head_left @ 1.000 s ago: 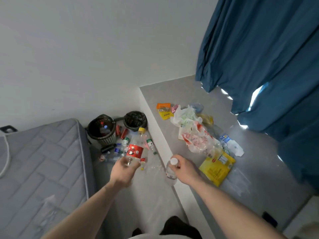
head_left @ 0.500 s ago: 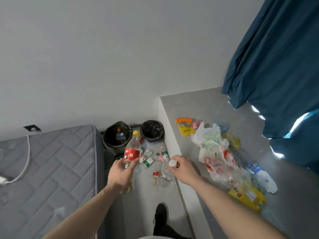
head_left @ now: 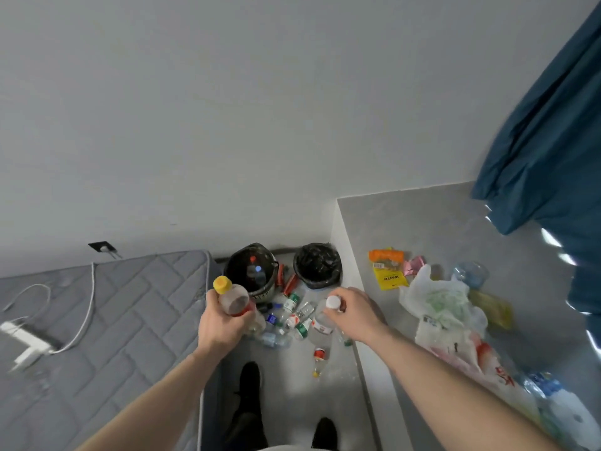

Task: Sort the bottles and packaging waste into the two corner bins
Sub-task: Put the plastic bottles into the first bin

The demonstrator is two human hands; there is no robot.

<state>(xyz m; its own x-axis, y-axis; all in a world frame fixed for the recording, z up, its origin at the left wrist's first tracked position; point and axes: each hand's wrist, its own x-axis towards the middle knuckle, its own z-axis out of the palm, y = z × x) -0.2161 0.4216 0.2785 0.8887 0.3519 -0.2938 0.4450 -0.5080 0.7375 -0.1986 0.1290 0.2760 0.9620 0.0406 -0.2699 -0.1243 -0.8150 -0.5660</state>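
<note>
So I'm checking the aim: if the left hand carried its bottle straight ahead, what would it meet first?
Probably the basket bin: the left hand and its yellow-capped bottle point at its open mouth, though depth is unclear.

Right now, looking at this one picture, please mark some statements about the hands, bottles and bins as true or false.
1. The left hand holds a yellow-capped bottle. True.
2. The right hand is empty. False: it has a grip on a white-capped bottle.
3. Two bins stand in the corner: a basket bin and a black-bagged bin. True.
4. The basket bin holds no bottles. False: bottles show inside it.
5. The yellow packet lies on the mattress. False: it lies on the grey ledge.
</note>
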